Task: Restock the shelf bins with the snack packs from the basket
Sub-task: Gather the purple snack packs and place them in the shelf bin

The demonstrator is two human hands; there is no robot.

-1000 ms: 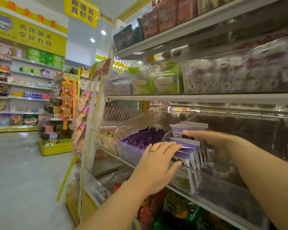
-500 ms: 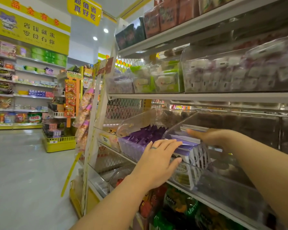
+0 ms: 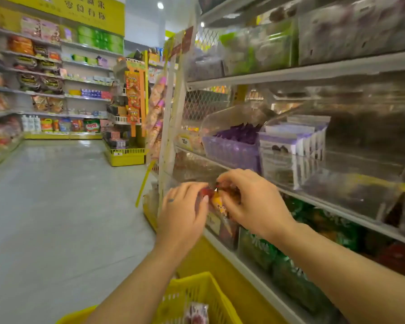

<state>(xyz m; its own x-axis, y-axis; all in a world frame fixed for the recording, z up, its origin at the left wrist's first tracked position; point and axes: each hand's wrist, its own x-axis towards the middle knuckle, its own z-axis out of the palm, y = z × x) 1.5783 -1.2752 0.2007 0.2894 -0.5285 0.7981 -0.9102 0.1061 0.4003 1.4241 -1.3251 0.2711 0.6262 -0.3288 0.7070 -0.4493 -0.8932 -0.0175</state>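
Fingers (image 3: 229,177) of right hand (image 3: 253,202) and left hand (image 3: 182,211) curl, jointly pinching small red-orange crinkly snack pack (image 3: 214,198) above white metal shelf (image 3: 243,263) front edge, left end. Clear plastic bin (image 3: 194,169) just beyond, slightly up-left. Pack axis blurred.

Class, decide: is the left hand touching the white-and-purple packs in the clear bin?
Apart. The head view shows the left hand lower and leftward, gripping red-orange snack packs together with the right hand, which sits between it and the white-and-purple packs.
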